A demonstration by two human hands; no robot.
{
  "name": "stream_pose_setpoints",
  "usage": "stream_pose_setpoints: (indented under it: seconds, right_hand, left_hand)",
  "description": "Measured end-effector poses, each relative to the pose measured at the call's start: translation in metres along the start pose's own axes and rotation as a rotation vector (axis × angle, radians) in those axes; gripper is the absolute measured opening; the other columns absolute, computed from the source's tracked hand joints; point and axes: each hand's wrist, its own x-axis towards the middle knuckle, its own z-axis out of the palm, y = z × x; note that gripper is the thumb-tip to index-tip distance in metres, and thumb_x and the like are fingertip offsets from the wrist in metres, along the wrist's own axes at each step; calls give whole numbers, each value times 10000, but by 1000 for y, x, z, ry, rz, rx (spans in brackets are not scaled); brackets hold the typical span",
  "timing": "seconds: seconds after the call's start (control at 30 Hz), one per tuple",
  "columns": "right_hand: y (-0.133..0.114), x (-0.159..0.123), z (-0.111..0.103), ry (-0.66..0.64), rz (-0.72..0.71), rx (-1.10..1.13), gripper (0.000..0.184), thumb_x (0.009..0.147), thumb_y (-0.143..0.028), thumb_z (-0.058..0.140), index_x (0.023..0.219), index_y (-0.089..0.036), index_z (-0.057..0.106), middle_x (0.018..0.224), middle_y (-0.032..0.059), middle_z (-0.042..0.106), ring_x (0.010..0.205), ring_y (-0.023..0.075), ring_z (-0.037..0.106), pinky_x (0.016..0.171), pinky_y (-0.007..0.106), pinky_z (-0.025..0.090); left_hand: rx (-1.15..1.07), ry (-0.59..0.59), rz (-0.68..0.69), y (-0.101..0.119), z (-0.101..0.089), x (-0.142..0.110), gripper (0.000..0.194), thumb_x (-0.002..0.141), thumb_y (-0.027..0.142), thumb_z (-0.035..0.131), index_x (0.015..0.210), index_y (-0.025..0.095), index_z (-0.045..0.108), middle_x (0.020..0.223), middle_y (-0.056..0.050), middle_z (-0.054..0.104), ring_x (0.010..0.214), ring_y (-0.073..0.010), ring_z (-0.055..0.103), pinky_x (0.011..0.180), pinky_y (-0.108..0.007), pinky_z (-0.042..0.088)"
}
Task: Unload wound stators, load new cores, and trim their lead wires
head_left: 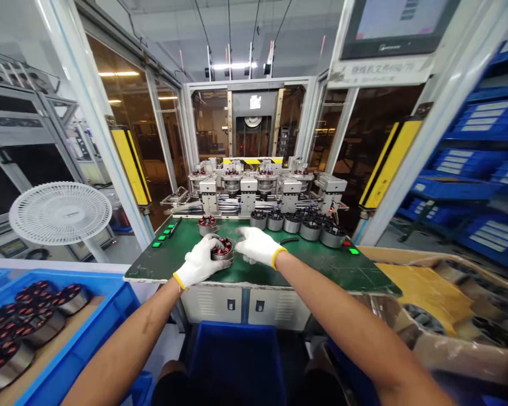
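A motor stator (222, 250) with copper windings and a steel ring rests on the green worktop (254, 270). My left hand (201, 260), in a white glove with a yellow cuff, grips it from its left side. Just right of it is my right hand (257, 245), gloved the same way, with fingers bent and brought together; what they hold, if anything, is too small to name. Another wound stator (207, 225) stands behind my left hand. To the right, several black-lined stators without visible copper (310, 228) stand in a group.
Behind the worktop is a winding machine (249, 189) with several stations, flanked by yellow light barriers (131, 166). A blue crate (122, 293) of wound stators is at left, a cardboard box (389, 307) at right. A white fan (61, 213) and black strip (289, 240) are in view.
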Motion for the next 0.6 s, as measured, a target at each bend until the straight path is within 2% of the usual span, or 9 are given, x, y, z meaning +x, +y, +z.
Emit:
stream_pose_setpoints:
  seconds: [0.07,0.13,0.27,0.37,0.43,0.5,0.57,0.6]
  right_hand:
    - [-6,6,3,-118,32,-56,390,771,-175,491,1147,-141,589,874,69,699,481,91,575,419,169,440]
    - [-6,10,5,-147,14,-105,257,777,-177,474,957,-147,655,797,44,693,468,81,558,418,159,432]
    - [5,17,-2,-86,18,-251,220,797,-215,489,867,-144,685,722,53,682,512,118,592,496,197,467]
    - [16,19,-24,54,51,-411,176,774,-201,553,821,-121,702,825,123,693,764,208,659,706,273,498]
    - [19,15,-42,190,93,-505,205,792,-200,548,873,-96,705,957,183,677,948,274,631,829,342,469]
    - [16,4,-55,326,105,-562,300,867,-258,473,1031,-111,678,1099,187,639,1067,289,579,894,375,434]
    - [8,-10,-54,378,-20,-555,364,925,-328,399,1171,-173,617,1178,118,618,1085,242,565,903,330,425]
    - [4,-15,-49,346,-117,-535,361,929,-342,401,1198,-204,598,1176,75,625,1059,212,575,884,290,430]
  left_hand:
    - [24,-9,-14,3,3,-1,341,677,489,691,865,226,581,1171,-40,544,993,-219,579,842,-339,459]
    - [48,-26,-25,4,2,-2,349,667,486,701,878,234,584,1195,-33,532,1003,-225,578,837,-339,457]
    - [88,-38,-56,7,-1,-2,354,656,486,711,873,241,576,1217,-16,519,1014,-233,579,825,-340,451]
    - [130,-46,-89,12,-4,-4,363,671,500,695,891,241,566,1223,-20,512,1017,-237,578,819,-337,447]
    - [178,-86,-116,17,-9,-7,366,728,526,631,962,255,557,1208,-27,516,980,-237,591,772,-340,448]
    - [242,-165,-107,21,-16,-11,376,807,564,512,1057,284,537,1168,-38,527,917,-240,607,713,-343,445]
    - [327,-237,-62,26,-23,-15,414,856,589,402,1122,294,521,1106,-59,537,859,-244,613,679,-346,439]
    - [375,-251,-40,28,-26,-15,436,867,592,372,1133,282,526,1071,-72,541,845,-248,611,679,-352,440]
